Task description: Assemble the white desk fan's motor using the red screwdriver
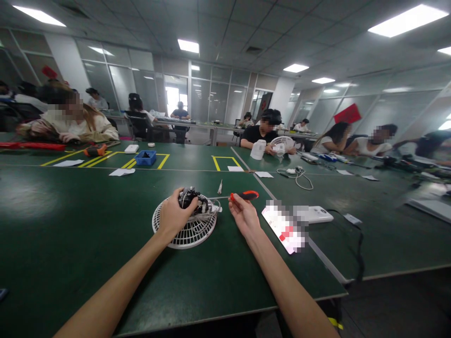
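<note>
The counter [88, 263] is dark green, marked with yellow tape [163, 161] outlines. The fan cover [193, 232] is white, patterned with radiating slats; the motor [188, 196], black. The screwdriver handle [248, 195] is red-orange and black, the box [145, 160] blue.

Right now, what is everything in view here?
Worktables: at least 2, green, foreground
Fan grille: 1, white, near table
Motor assembly: 1, black and white, atop grille
Screwdriver: 1, orange and black, right of motor assembly
Small pointed piece: 1, white, beyond grille
Smartphone: 1, white and pink screen, right
Handheld device: 1, white, beside smartphone
Looped cable: 1, pale, right of centre
Bin: 1, blue, far left
Unclear tool: 1, orange, farther left
Paper slips: several, white, across tables
Tape outlines: several, yellow, table's far side
Red sheets: at least 2, red, background
Coworkers: several, mixed clothing, beyond
Ceiling lights: several, white, overhead
Left hand: 1, bare, on motor assembly
Right hand: 1, bare, holding screwdriver
</note>
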